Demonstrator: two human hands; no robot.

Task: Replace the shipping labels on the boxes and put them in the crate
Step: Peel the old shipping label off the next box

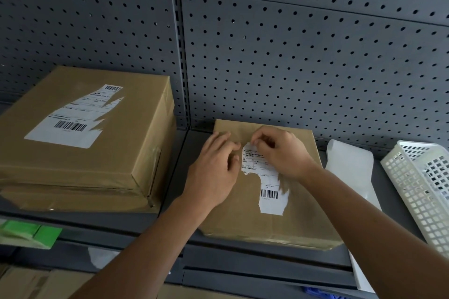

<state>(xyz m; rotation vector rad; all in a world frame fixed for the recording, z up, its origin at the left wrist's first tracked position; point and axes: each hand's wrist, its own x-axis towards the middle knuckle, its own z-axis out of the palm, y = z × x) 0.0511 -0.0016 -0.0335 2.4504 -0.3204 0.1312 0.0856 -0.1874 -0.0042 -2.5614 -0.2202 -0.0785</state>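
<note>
While the flat brown box (264, 216) lies on the grey shelf (175, 177) in front of the pegboard wall (291, 56), both bare hands rest on its top. The right hand (281, 150) has its thumb and fingertips pinched closed on the upper left corner of the torn white label (263, 177), which is stuck to the box top; a ragged strip with a barcode hangs lower on the same label. The left hand (213, 172) lies palm down just left of the label, its fingers loosely curled and a little spread, pressing on the cardboard and holding nothing.

To the left, a taller box (80, 153) sits on the same shelf, apart from the flat one, and carries its own torn label (73, 119) with two barcodes. To the right of the flat box lies a curled strip of white backing paper (349, 167), its far end rising against the wall and its near end running over the shelf edge. Beyond it, at the frame's right edge, stands a white perforated plastic crate (413, 189), tilted in the view. A green item (36, 233) shows on the level below, at lower left.
</note>
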